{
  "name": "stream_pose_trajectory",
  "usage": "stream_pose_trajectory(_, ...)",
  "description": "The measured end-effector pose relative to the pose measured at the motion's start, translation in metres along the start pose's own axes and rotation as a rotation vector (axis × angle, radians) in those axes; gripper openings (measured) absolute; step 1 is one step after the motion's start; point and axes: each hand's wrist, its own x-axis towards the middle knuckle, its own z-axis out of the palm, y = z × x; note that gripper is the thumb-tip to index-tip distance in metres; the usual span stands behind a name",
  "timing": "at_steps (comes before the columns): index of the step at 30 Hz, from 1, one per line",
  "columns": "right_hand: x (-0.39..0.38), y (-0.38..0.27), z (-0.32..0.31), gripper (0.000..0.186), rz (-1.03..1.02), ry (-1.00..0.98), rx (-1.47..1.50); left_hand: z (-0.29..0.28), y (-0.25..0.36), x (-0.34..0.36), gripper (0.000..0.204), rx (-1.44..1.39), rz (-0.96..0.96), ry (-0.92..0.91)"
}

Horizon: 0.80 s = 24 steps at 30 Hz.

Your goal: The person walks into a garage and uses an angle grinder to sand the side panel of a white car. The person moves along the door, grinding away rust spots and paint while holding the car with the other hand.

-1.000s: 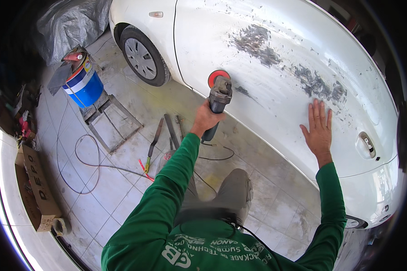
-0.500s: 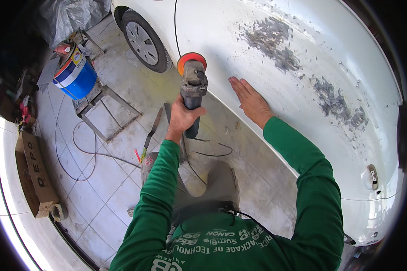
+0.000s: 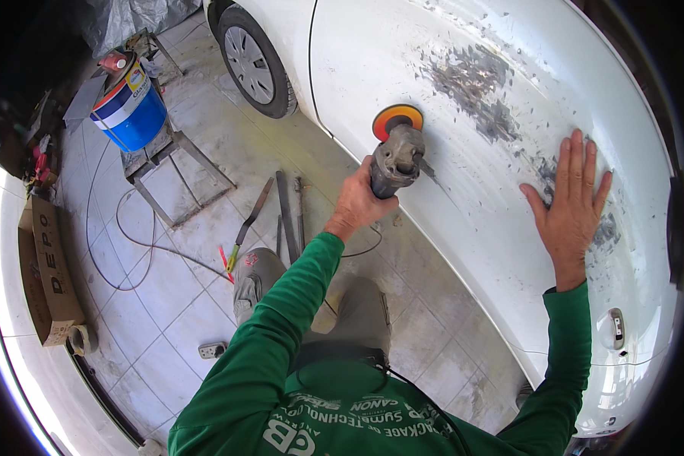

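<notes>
My left hand [image 3: 359,199] is wrapped round the body of a dark, dusty angle grinder [image 3: 399,159]. Its round orange and yellow disc [image 3: 387,120] overlaps the lower part of a white car door [image 3: 463,228]; whether the two touch I cannot tell. My right hand [image 3: 572,205] lies flat on the door, fingers stretched out and thumb apart. Beneath and around that hand is a rough grey patch, partly covered. A larger scraped grey patch [image 3: 475,87] shows on the panel between the grinder and the door's far edge.
To the left, a blue paint bucket [image 3: 138,121] stands on a metal stand [image 3: 186,194]. Long bars and a green-handled tool [image 3: 235,254] lie on the tiled floor near my knee, with a cable [image 3: 178,251] looping past. A cardboard box [image 3: 57,281] sits far left.
The grinder in my left hand has moved right, from beside the car to in front of the door. My right hand has slid right and nearer, onto the grey patch, fingers more spread.
</notes>
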Motion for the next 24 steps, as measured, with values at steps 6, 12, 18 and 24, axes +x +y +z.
stream_pose_trajectory(6,-0.015,0.088,-0.042,0.092,0.025,0.252,-0.360,-0.014,-0.038,0.015,0.066,-0.119,-0.053,0.129)
stream_pose_trajectory(12,-0.001,0.069,-0.039,0.092,0.057,0.276,-0.324,-0.051,-0.036,0.061,0.062,-0.155,-0.314,0.192)
stream_pose_trajectory(18,0.002,0.067,-0.038,0.094,0.049,0.253,-0.296,-0.036,0.058,0.053,0.064,-0.309,-0.057,-0.053)
stream_pose_trajectory(24,-0.003,0.069,-0.038,0.098,0.096,0.250,-0.263,-0.044,0.096,0.083,0.056,-0.275,0.038,-0.015)
